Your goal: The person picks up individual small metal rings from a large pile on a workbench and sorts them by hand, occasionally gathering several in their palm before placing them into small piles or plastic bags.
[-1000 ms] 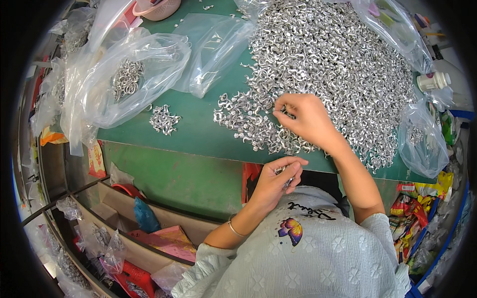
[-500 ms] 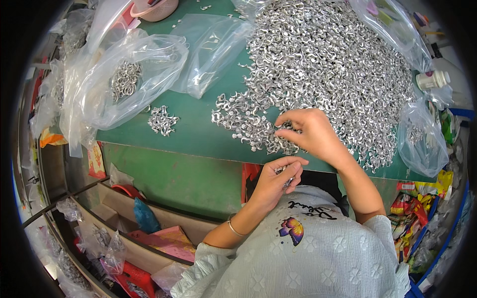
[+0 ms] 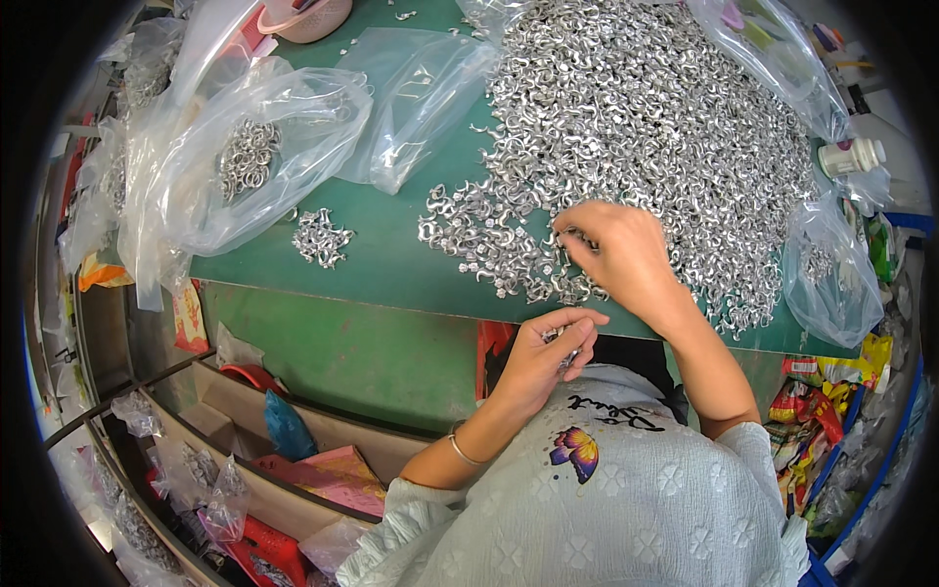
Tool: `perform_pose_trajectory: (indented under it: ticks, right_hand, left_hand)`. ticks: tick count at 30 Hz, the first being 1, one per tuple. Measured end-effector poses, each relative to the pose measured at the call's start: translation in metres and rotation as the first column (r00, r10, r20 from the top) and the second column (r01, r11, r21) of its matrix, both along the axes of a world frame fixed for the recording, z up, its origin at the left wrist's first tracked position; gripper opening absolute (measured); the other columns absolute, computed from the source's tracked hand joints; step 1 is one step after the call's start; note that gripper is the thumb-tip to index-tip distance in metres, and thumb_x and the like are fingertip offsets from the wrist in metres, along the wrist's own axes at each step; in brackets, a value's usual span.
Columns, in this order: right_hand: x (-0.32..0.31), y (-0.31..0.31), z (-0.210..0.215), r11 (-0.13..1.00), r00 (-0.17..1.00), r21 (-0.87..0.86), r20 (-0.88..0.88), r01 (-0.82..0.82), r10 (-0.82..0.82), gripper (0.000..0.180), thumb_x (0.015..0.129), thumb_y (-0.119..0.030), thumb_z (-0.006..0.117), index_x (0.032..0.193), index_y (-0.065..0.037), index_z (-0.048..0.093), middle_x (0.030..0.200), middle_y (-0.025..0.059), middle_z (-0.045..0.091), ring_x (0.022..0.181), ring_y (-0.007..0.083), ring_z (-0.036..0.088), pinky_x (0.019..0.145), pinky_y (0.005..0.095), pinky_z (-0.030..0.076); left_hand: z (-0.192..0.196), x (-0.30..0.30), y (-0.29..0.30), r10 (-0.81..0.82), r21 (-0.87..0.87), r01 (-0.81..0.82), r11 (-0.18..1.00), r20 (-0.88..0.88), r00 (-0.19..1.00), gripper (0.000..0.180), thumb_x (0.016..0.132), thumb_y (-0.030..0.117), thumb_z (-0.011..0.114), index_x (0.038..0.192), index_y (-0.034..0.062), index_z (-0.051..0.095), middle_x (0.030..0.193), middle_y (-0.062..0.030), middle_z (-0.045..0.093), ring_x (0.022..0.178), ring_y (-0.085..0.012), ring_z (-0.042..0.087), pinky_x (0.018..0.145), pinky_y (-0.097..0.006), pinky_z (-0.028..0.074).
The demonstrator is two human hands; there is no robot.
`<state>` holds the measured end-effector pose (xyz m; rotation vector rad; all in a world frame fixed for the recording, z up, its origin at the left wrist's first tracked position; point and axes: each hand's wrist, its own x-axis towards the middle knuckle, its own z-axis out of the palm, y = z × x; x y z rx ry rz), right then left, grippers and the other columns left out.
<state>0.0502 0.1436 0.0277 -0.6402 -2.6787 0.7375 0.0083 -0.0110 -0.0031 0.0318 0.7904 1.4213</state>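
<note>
A large heap of small curved silver metal pieces (image 3: 646, 117) covers much of the green table (image 3: 391, 235). Just in front of the table's near edge, my left hand (image 3: 551, 354) is closed around a few of these pieces, which glint between thumb and fingers. My right hand (image 3: 626, 252) reaches over the near side of the heap, palm down. Its fingers are curled and the fingertips touch the pieces; whatever they pinch is hidden. A looser patch of pieces (image 3: 479, 235) spreads left of it.
A small separate pile (image 3: 321, 238) lies left on the table. Behind it are a clear plastic bag (image 3: 303, 127) with silver rings inside and a pink basket (image 3: 318, 20). A white bottle (image 3: 853, 157) and another clear bag (image 3: 831, 279) border the heap's right side.
My right hand has shifted slightly right, and its finger and thumb, apart before, have curled down into the pieces. The left hand has stayed in place.
</note>
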Motion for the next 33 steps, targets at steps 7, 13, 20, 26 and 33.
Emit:
perform_pose_trajectory:
  ticks: [7,13,20,26,33]
  right_hand:
    - [0.005,-0.006,-0.005,0.991,0.979,0.072,0.177,-0.114,0.100,0.005,0.073,-0.011,0.060,0.072,-0.007,0.060,0.067,0.0082,0.059,0.059,0.0289,0.058,0.049,0.0382,0.044]
    - [0.005,-0.007,0.004,0.994,0.981,-0.067,0.170,-0.086,0.097,0.010,0.073,-0.013,0.062,0.081,-0.006,0.064,0.074,0.0083,0.062,0.067,0.0274,0.060,0.054,0.0373,0.045]
    - [0.003,-0.009,-0.007,0.974,0.953,-0.021,0.207,-0.224,0.223,0.011,0.074,-0.013,0.062,0.083,-0.007,0.063,0.074,0.0083,0.062,0.068,0.0279,0.060,0.055,0.0378,0.046]
    - [0.006,0.003,-0.009,0.994,0.984,0.004,0.141,-0.107,0.105,0.009,0.074,-0.011,0.061,0.081,-0.006,0.063,0.074,0.0081,0.063,0.066,0.0285,0.060,0.054,0.0378,0.045]
    - [0.007,-0.001,-0.009,0.991,0.991,0.002,0.004,-0.132,0.132,0.006,0.074,-0.007,0.057,0.078,-0.005,0.061,0.069,0.0081,0.060,0.063,0.0275,0.059,0.051,0.0379,0.044]
  left_hand:
    - [-0.001,0.001,0.000,0.007,0.000,-0.007,1.000,0.009,1.000,0.019,0.088,0.014,0.054,0.099,-0.0013,0.058,0.067,0.0001,0.047,0.057,-0.0069,0.041,0.044,-0.018,0.028]
    - [-0.002,0.000,0.000,0.003,-0.010,-0.003,1.000,0.014,1.000,0.019,0.088,0.013,0.054,0.099,-0.0014,0.058,0.068,-0.0003,0.047,0.057,-0.0072,0.042,0.044,-0.018,0.029]
    - [-0.003,0.003,-0.001,0.003,-0.038,-0.003,0.999,0.010,1.000,0.019,0.088,0.013,0.053,0.099,-0.0013,0.057,0.069,-0.0001,0.048,0.057,-0.0067,0.042,0.044,-0.018,0.028]
    - [-0.002,0.002,-0.001,-0.006,-0.034,0.007,0.999,0.007,1.000,0.020,0.088,0.014,0.054,0.100,-0.0014,0.057,0.068,0.0004,0.047,0.056,-0.0061,0.041,0.044,-0.017,0.028]
    - [-0.002,0.003,0.000,-0.015,-0.034,0.015,0.999,0.007,1.000,0.020,0.088,0.014,0.054,0.100,-0.0014,0.057,0.068,0.0007,0.046,0.057,-0.0059,0.041,0.044,-0.017,0.028]
